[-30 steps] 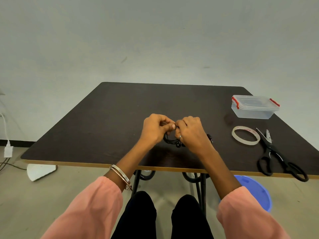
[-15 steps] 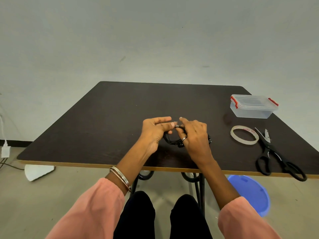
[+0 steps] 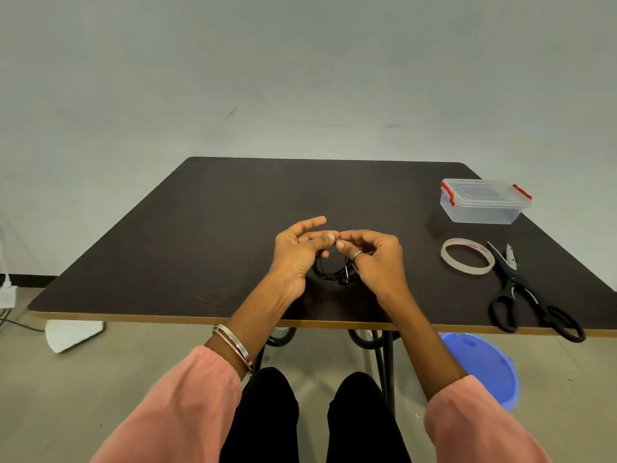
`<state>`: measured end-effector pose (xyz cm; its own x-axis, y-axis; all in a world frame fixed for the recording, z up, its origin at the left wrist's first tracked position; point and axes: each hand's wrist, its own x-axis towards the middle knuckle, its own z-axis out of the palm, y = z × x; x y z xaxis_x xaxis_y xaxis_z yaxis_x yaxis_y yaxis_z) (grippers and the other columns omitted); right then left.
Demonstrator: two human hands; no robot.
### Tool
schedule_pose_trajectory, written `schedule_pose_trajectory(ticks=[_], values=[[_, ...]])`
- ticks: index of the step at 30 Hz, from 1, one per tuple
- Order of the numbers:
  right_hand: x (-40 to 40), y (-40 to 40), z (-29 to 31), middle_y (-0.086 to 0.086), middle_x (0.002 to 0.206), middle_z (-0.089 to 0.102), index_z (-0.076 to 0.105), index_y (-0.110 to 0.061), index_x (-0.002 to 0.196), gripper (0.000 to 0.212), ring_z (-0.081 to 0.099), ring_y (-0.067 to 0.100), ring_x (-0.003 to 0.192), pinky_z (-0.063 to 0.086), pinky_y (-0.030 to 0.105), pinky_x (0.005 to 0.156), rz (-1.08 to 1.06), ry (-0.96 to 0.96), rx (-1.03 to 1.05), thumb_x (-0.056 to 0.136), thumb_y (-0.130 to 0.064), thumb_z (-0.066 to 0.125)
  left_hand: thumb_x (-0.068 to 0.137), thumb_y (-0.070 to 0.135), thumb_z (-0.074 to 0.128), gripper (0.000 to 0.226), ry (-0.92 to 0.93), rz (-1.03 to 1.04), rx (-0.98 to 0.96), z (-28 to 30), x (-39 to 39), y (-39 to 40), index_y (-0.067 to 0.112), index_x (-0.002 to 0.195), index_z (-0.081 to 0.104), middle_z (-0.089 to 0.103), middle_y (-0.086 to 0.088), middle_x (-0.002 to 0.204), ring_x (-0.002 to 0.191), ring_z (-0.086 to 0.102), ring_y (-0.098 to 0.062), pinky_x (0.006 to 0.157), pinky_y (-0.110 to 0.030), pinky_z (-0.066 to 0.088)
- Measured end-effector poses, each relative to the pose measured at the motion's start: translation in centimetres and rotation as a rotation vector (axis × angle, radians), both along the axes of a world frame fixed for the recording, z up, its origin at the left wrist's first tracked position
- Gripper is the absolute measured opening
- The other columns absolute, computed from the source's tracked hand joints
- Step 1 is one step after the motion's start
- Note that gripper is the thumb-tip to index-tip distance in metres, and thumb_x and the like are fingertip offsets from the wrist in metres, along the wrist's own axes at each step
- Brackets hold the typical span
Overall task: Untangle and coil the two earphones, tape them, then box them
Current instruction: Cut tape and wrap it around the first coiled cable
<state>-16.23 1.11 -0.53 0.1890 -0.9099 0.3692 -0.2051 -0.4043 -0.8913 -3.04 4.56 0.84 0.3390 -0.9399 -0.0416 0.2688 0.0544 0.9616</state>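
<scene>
Black earphones point(image 3: 330, 272) hang as a small coil between my two hands, just above the dark table point(image 3: 200, 228) near its front edge. My left hand point(image 3: 295, 252) pinches the top of the coil with thumb and middle fingers, its index finger stretched out. My right hand point(image 3: 374, 259), with a ring on one finger, grips the coil's right side, and its fingertips meet the left hand's. Part of the cable is hidden behind both palms. A clear plastic box point(image 3: 484, 202) with red clips stands shut at the right.
A roll of clear tape point(image 3: 467, 255) lies flat to the right of my hands. Black scissors point(image 3: 524, 295) lie beside it at the table's front right edge. A blue stool point(image 3: 484, 365) stands under that corner.
My left hand's fingers have spread, the index finger now extended. My right hand has curled tighter at the coil. The coil has stayed between the hands.
</scene>
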Motion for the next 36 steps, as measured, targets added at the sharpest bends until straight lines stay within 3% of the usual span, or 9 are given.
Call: schedule_pose_trajectory(ticks=[3, 6, 10, 13, 21, 27, 31, 34, 36], values=[[-0.1, -0.1, 0.3, 0.0, 0.086, 0.074, 0.075, -0.014, 0.093, 0.011, 0.069, 0.014, 0.087, 0.055, 0.027, 0.081, 0.025, -0.094, 0.162, 0.082, -0.013, 0.072, 0.084, -0.002, 0.067, 0.034, 0.027, -0.004, -0.001, -0.1, -0.2, -0.1, 0.011, 0.116, 0.063, 0.075, -0.009, 0.092, 0.085, 0.07, -0.012, 0.065, -0.021, 0.052], [-0.1, -0.1, 0.6, 0.003, 0.087, 0.074, 0.075, -0.013, 0.093, 0.012, 0.069, 0.018, 0.091, 0.055, 0.032, 0.086, 0.031, -0.125, 0.19, 0.082, -0.013, 0.072, 0.086, -0.001, 0.065, 0.034, -0.03, -0.026, -0.036, -0.2, 0.0, -0.2, 0.012, 0.117, 0.062, 0.075, -0.009, 0.094, 0.087, 0.07, -0.012, 0.069, -0.021, 0.054], [-0.1, 0.1, 0.8, 0.011, 0.075, 0.071, 0.069, -0.018, 0.107, 0.028, 0.07, 0.024, 0.084, 0.054, 0.032, 0.086, 0.061, -0.21, 0.151, 0.082, -0.005, 0.07, 0.087, 0.001, 0.063, 0.034, -0.02, -0.072, -0.031, -0.4, 0.2, -0.4, 0.007, 0.121, 0.06, 0.075, -0.01, 0.097, 0.088, 0.071, -0.021, 0.096, -0.035, 0.05], [-0.1, 0.0, 0.6, 0.021, 0.074, 0.066, 0.071, -0.021, 0.104, 0.027, 0.065, 0.038, 0.083, 0.055, 0.041, 0.088, 0.091, -0.176, 0.113, 0.083, -0.003, 0.068, 0.086, 0.0, 0.064, 0.033, 0.006, -0.074, -0.009, -0.5, 0.4, -0.5, 0.006, 0.118, 0.06, 0.075, -0.01, 0.095, 0.084, 0.072, -0.022, 0.103, -0.041, 0.046], [-0.1, 0.0, 0.2, 0.0, 0.079, 0.075, 0.075, -0.017, 0.086, 0.014, 0.072, 0.018, 0.079, 0.057, 0.042, 0.083, 0.024, -0.096, 0.068, 0.081, -0.005, 0.069, 0.081, -0.005, 0.068, 0.034, 0.081, -0.055, 0.058, -0.9, 0.6, -0.4, -0.005, 0.114, 0.06, 0.072, -0.019, 0.094, 0.078, 0.073, -0.022, 0.081, -0.03, 0.058], [-0.8, -0.2, -0.1, 0.002, 0.083, 0.071, 0.074, -0.018, 0.091, 0.016, 0.065, 0.014, 0.074, 0.054, 0.023, 0.069, 0.04, 0.154, -0.217, 0.084, -0.005, 0.068, 0.08, -0.01, 0.067, 0.028, 0.137, -0.039, 0.085, -0.5, 0.4, -0.2, -0.008, 0.107, 0.061, 0.07, -0.022, 0.09, 0.073, 0.072, -0.023, 0.071, -0.026, 0.06], [-1.8, -1.4, -0.3, 0.005, 0.091, 0.067, 0.073, -0.013, 0.104, 0.028, 0.061, 0.014, 0.084, 0.043, 0.007, 0.073, 0.1, 0.408, -0.484, 0.085, 0.004, 0.062, 0.08, -0.014, 0.065, 0.023, 0.229, 0.007, 0.115, 0.0, 0.3, -0.5, -0.014, 0.103, 0.06, 0.069, -0.023, 0.087, 0.071, 0.071, -0.025, 0.065, -0.027, 0.061], [-2.1, -2.0, -0.1, 0.013, 0.092, 0.065, 0.073, -0.008, 0.103, 0.043, 0.061, 0.028, 0.084, 0.049, 0.023, 0.07, 0.106, 0.577, -0.677, 0.073, 0.018, 0.059, 0.081, -0.013, 0.064, 0.023, 0.239, 0.025, 0.134, 0.3, 0.4, -0.8, -0.013, 0.104, 0.061, 0.07, -0.021, 0.083, 0.068, 0.072, -0.022, 0.069, -0.029, 0.061], [-2.2, -2.1, 0.2, 0.014, 0.092, 0.066, 0.074, -0.008, 0.102, 0.041, 0.062, 0.03, 0.084, 0.051, 0.03, 0.068, 0.122, 0.591, -0.735, 0.073, 0.014, 0.055, 0.081, -0.012, 0.064, 0.023, 0.246, 0.027, 0.141, 0.3, 0.3, -0.7, -0.012, 0.104, 0.061, 0.07, -0.021, 0.083, 0.067, 0.072, -0.021, 0.069, -0.028, 0.061]])
